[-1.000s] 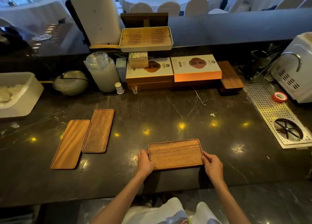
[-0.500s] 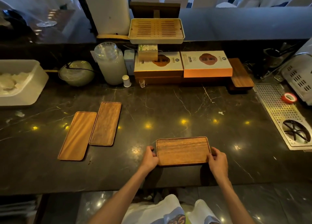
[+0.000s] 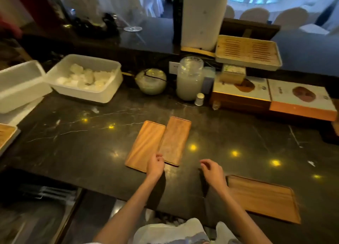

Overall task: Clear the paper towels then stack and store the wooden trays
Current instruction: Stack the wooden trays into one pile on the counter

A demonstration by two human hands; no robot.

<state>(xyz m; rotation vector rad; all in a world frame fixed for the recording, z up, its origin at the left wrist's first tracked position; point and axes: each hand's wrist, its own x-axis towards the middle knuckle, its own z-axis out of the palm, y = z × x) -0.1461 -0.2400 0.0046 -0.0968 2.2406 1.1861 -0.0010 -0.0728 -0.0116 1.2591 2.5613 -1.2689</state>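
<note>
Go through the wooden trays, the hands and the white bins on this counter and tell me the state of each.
Left narrow tray: flat on counter, left hand over its near corner.
Right narrow tray: flat, beside the first.
Wide tray: flat at counter edge, unheld.
Right hand: open, empty.
Near bin: uncovered, holding white pieces.
Far-left bin: uncovered; contents hidden.

Both hands now off the wide wooden tray (image 3: 262, 197), moved left; left hand (image 3: 155, 165) touching the near ends of two narrow wooden trays (image 3: 159, 142), right hand (image 3: 213, 171) hovering, fingers loosely curled.

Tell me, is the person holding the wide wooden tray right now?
No, the wide tray lies alone on the counter, and both the left hand and right hand are off it.
</note>
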